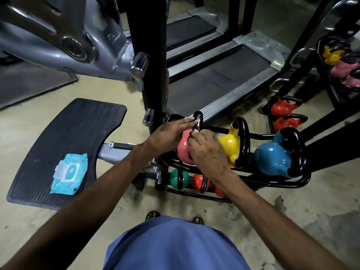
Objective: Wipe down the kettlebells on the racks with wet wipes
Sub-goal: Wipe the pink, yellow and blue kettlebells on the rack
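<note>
- my left hand (171,131) is laying straight fingers on the pink kettlebell (184,152)'s handle, at the rack (272,183)'s left end.
- my right hand (206,151) is pinching a wipe (194,130) there, half hiding it.
- a yellow kettlebell (230,145) is crowding alongside.

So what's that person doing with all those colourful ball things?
They are kettlebells, and the person is cleaning them. The left hand rests straight fingers on the black handle of the pink kettlebell. The right hand pinches what looks like a wet wipe against the handle's base. The yellow kettlebell and blue kettlebell sit beside it on the rack. The wipes pack lies on a black mat.
</note>
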`<state>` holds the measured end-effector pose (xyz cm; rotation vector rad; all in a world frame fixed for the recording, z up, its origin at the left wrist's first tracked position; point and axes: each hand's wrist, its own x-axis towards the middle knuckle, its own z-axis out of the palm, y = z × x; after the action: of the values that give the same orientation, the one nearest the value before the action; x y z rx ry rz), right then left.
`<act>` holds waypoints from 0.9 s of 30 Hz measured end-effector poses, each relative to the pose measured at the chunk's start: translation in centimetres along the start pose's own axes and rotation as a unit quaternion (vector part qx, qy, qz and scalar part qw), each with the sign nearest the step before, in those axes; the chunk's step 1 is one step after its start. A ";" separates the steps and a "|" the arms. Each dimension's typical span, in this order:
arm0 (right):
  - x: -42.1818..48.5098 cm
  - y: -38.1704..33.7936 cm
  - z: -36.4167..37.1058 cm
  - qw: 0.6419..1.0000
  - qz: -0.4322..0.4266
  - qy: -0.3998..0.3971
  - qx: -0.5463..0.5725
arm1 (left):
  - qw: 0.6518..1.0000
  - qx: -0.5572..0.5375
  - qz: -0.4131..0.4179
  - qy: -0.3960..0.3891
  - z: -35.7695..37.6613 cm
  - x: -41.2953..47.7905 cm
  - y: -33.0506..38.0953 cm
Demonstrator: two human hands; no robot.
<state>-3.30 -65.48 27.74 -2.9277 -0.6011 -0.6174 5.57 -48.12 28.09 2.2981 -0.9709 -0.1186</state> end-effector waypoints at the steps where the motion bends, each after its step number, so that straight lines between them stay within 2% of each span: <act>1: -0.6 -0.2 0.0 0.997 0.056 0.026 0.044 | 1.000 0.015 -0.004 0.003 0.1 -0.3 0.1; 3: -1.6 -1.4 -0.2 0.960 0.213 0.072 0.167 | 0.999 0.041 0.006 0.004 0.7 -1.0 0.1; 6: -1.7 -2.7 0.0 0.837 0.414 0.103 0.344 | 0.997 0.079 0.024 -0.007 1.7 -1.9 -0.1; 7: -1.2 -2.7 -0.1 0.783 0.459 0.097 0.409 | 0.996 0.081 0.024 -0.011 2.0 -2.2 -0.1; 9: 0.3 -2.1 -0.4 0.641 0.531 0.070 0.550 | 0.997 0.078 0.023 -0.016 2.3 -2.7 0.1; 10: 1.3 -1.7 -0.9 0.571 0.550 0.049 0.607 | 0.997 0.079 0.023 -0.013 2.5 -2.9 0.3; 11: 2.2 -1.2 -1.4 0.521 0.556 0.033 0.647 | 0.996 0.082 0.023 -0.009 2.6 -3.2 0.5; 12: 2.9 -0.8 -1.7 0.487 0.557 0.024 0.673 | 0.996 0.083 0.022 -0.005 2.9 -3.4 0.7; 13: 3.2 -0.5 -1.8 0.470 0.555 0.022 0.686 | 0.996 0.082 0.017 -0.001 3.2 -3.8 0.9; 15: 3.0 -0.2 -1.1 0.458 0.568 0.039 0.683 | 0.997 0.075 -0.014 -0.003 4.1 -4.6 0.9; 16: 2.4 -0.3 -0.5 0.477 0.580 0.055 0.658 | 0.997 0.073 -0.035 -0.007 4.7 -5.0 0.7; 17: 1.6 -0.7 0.1 0.520 0.579 0.075 0.623 | 0.996 0.073 -0.052 -0.011 5.2 -5.3 0.4; 20: -0.4 -2.1 0.6 0.724 0.479 0.139 0.476 | 0.993 0.074 -0.077 -0.043 6.6 -5.9 -0.6; 22: -1.0 -2.2 0.6 0.859 0.349 0.139 0.347 | 0.993 0.069 -0.076 -0.065 7.4 -5.8 -1.0; 23: -1.1 -1.9 0.7 0.913 0.273 0.123 0.278 | 0.993 0.067 -0.074 -0.069 7.7 -5.7 -1.1; 25: -0.7 -0.9 0.7 0.982 0.122 0.060 0.127 | 0.993 0.066 -0.073 -0.068 8.1 -5.6 -1.3; 27: 0.5 -0.4 0.9 0.999 0.025 -0.023 -0.002 | 0.993 0.065 -0.060 -0.072 8.2 -5.6 -1.3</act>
<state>-2.71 -64.80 27.12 -2.9591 -0.5284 -0.5481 -0.23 -47.91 19.94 2.4970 -0.9346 -0.2833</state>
